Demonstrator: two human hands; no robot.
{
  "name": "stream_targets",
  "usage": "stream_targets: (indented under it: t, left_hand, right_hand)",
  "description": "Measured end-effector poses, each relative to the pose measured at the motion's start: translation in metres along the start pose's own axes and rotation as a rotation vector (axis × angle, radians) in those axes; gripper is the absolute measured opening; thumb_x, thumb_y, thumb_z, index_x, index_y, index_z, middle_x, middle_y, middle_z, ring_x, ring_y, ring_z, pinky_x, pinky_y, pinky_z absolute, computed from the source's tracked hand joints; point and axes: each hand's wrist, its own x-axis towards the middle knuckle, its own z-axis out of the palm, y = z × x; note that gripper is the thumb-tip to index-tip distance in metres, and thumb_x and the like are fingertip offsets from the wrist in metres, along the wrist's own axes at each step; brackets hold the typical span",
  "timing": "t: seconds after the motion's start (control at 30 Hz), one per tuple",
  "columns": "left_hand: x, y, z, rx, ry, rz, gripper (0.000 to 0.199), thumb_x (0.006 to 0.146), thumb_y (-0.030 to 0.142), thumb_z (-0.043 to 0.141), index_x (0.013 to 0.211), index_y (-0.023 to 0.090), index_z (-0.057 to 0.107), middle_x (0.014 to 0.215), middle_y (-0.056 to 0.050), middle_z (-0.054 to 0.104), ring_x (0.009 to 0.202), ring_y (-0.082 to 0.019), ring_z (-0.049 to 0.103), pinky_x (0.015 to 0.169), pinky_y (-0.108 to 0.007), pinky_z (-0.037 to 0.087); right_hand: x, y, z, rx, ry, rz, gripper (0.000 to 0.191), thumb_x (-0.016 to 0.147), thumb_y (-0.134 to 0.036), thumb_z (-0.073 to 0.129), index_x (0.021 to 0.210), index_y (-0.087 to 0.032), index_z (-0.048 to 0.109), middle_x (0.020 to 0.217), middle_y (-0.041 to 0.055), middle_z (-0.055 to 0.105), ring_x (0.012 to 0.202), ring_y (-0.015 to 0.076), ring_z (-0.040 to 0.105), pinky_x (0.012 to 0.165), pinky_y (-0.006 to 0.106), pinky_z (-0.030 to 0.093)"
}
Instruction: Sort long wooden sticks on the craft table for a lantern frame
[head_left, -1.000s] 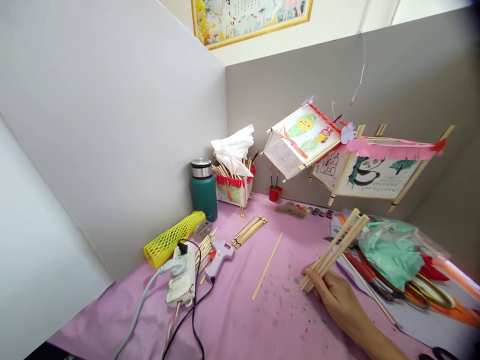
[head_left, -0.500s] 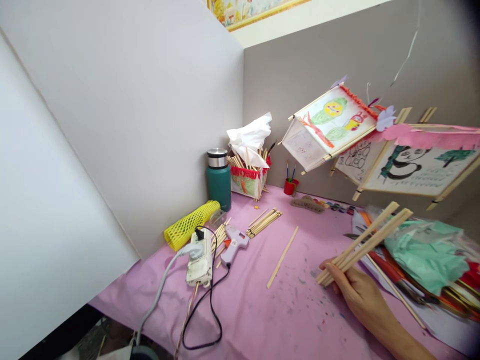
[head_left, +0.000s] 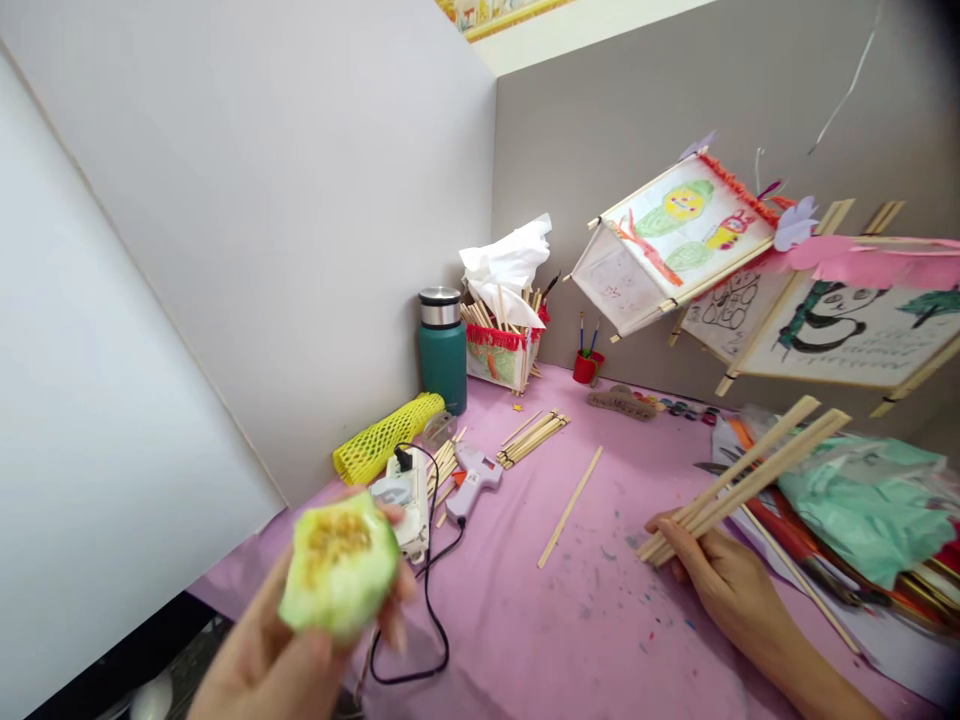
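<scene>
My left hand (head_left: 281, 655) has its fingers curled round a piece of melon (head_left: 339, 575) with a green rind, pale flesh and yellowish seeds. It is held up above the table's near left side, in front of the power strip. On the right, my right hand (head_left: 720, 580) grips a small bunch of wooden sticks (head_left: 757, 475), slanting up and away. A single wooden stick (head_left: 570, 507) lies on the pink tablecloth (head_left: 517, 620) between the hands. The glue gun (head_left: 474, 480) rests beyond the melon, its black cord trailing toward me.
A power strip (head_left: 412, 510), yellow mesh roll (head_left: 386, 438) and teal bottle (head_left: 442, 355) line the left. Bundled sticks (head_left: 534, 438) lie mid-table. Decorated lanterns (head_left: 690, 235) hang at right, above a green plastic bag (head_left: 862, 505) and tools. Grey partitions (head_left: 615, 130) enclose the table.
My left hand has come into view from the lower left with the melon piece. My right hand still holds the sticks in nearly the same place. The view has shifted slightly.
</scene>
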Motion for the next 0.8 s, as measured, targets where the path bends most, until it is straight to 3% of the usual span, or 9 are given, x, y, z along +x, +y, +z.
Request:
stream_targets:
  t: [0.13, 0.33, 0.6, 0.8]
  left_hand:
    - [0.044, -0.007, -0.022, 0.211, 0.169, 0.064, 0.069, 0.062, 0.031, 0.079, 0.125, 0.031, 0.050, 0.120, -0.004, 0.061, 0.103, -0.023, 0.062, 0.084, -0.031, 0.054]
    - [0.090, -0.033, -0.050, 0.616, 0.220, 0.047, 0.071, 0.061, 0.041, 0.077, 0.125, 0.027, 0.050, 0.111, -0.007, 0.064, 0.101, -0.027, 0.061, 0.090, -0.044, 0.047]
    - [0.102, -0.059, -0.059, 0.655, 0.110, 0.018, 0.075, 0.063, 0.040, 0.075, 0.129, 0.020, 0.047, 0.124, -0.015, 0.059, 0.111, -0.029, 0.058, 0.098, -0.044, 0.042]
    - [0.094, -0.050, -0.064, 0.799, 0.119, 0.027, 0.083, 0.068, 0.048, 0.066, 0.138, 0.015, 0.036, 0.125, -0.017, 0.057, 0.110, -0.030, 0.057, 0.093, -0.045, 0.046]
  right_hand:
    - [0.001, 0.005, 0.003, -0.001, -0.006, 0.018, 0.054, 0.086, -0.062, 0.038, 0.084, -0.016, 0.066, 0.053, 0.0012, 0.055, 0.051, 0.0184, 0.054, 0.052, 0.029, 0.043]
    - [0.002, 0.011, 0.003, -0.014, -0.003, 0.033, 0.056, 0.084, -0.065, 0.037, 0.084, -0.016, 0.065, 0.053, 0.0005, 0.053, 0.050, 0.0177, 0.053, 0.051, 0.029, 0.042]
    - [0.001, 0.011, 0.003, -0.009, -0.019, 0.042, 0.054, 0.085, -0.063, 0.038, 0.085, -0.016, 0.065, 0.055, 0.0008, 0.054, 0.052, 0.0171, 0.052, 0.053, 0.028, 0.042]
    - [0.001, 0.011, 0.003, 0.006, -0.007, 0.034, 0.054, 0.085, -0.063, 0.038, 0.084, -0.016, 0.064, 0.055, 0.0009, 0.053, 0.051, 0.0164, 0.051, 0.051, 0.028, 0.041]
